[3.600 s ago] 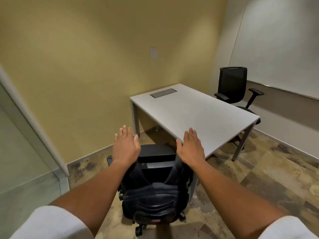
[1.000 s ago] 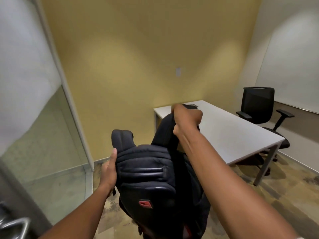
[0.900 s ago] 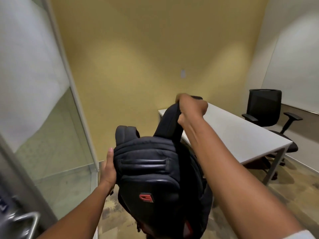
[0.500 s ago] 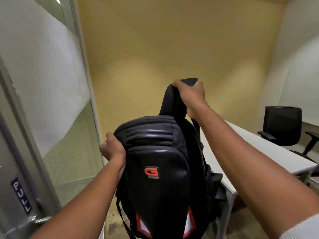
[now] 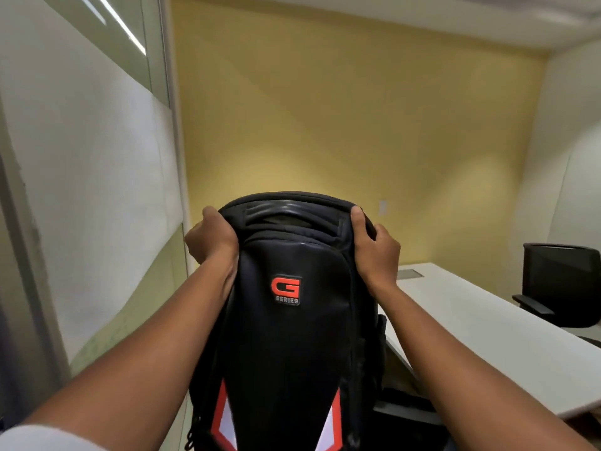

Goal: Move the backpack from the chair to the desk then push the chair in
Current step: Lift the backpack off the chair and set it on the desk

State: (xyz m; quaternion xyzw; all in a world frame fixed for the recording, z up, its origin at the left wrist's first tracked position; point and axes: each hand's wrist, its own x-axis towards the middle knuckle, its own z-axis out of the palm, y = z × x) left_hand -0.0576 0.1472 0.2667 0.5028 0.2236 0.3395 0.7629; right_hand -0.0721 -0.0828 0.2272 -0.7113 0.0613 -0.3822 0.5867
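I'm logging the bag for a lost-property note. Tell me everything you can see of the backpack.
The backpack is black, with a smooth, slightly shiny front panel that looks synthetic. A red G badge reading SERIES sits high on the front, and red-edged white patches show near the bottom. It is held upright in the air, front toward the camera, its base out of frame. The left hand and right hand grip its top corners. The desk lies to its right.
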